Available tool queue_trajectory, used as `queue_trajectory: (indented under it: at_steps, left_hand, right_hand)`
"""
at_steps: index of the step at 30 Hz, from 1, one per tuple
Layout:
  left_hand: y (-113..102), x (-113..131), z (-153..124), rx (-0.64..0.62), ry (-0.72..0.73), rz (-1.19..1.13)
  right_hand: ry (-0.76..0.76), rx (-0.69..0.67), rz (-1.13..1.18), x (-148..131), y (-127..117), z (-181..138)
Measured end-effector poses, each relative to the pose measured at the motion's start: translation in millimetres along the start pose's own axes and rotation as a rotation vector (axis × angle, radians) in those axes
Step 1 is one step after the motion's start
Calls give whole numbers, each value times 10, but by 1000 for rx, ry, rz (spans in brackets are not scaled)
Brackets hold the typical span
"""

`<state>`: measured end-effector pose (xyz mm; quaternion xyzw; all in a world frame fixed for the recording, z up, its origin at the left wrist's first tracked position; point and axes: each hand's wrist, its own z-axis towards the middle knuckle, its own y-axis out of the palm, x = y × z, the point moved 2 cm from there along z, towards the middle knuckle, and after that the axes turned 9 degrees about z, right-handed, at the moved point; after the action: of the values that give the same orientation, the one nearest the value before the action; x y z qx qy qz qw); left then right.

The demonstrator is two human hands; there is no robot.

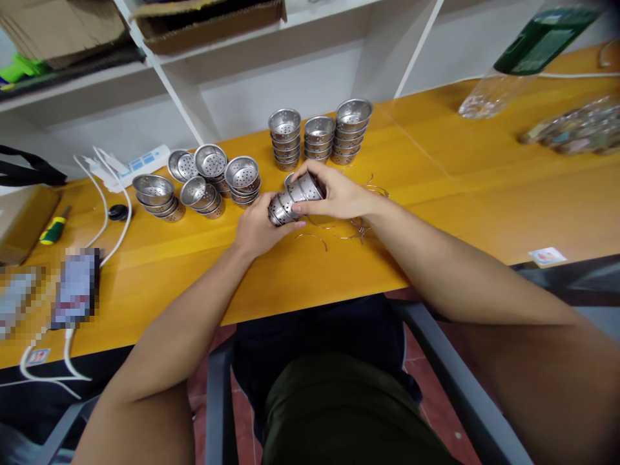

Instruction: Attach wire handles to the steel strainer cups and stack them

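Note:
Both hands are wrapped round one stack of nested perforated metal cups (295, 199), tilted on its side just above the table. My left hand (259, 226) grips the lower left end, its thumb stretched along the underside. Around the upper right end, my right hand (329, 190) is closed with the thumb across the front. Part of another cup's rim shows just behind the stack, mostly hidden. Thin copper-coloured wires (358, 229) lie on the table beside and below my right hand. Left of my left hand stands a short stack of similar cups (243, 181).
Taller cup stacks (285, 139) stand behind my hands; shorter, leaning ones (155, 197) are to the left. A power strip (140, 168), white cables, a screwdriver (54, 229) and a blurred phone-like object (75, 287) lie far left. A plastic bottle (523, 58) is at the right.

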<state>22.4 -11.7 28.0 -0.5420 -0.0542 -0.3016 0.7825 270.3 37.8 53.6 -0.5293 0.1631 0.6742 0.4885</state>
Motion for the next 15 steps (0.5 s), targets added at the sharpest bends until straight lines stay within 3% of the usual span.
queue_trajectory:
  at_steps: [4, 8, 12, 14, 15]
  left_hand:
    - [7, 14, 8, 36, 14, -143]
    - [-40, 16, 15, 87, 3, -249]
    - [-34, -21, 26, 64, -19, -328]
    - [-14, -23, 34, 60, -16, -363]
    - [-3, -18, 38, 64, -8, -375]
  right_hand:
    - [-36, -6, -76, -263, -370, -38]
    - [116, 315, -236, -455, -1109, -240]
    - [624, 559, -417, -189, -1660, -481]
    - [729, 661, -515, 38, -1797, -517]
    - [694, 718, -558, 140, -1838, -507]
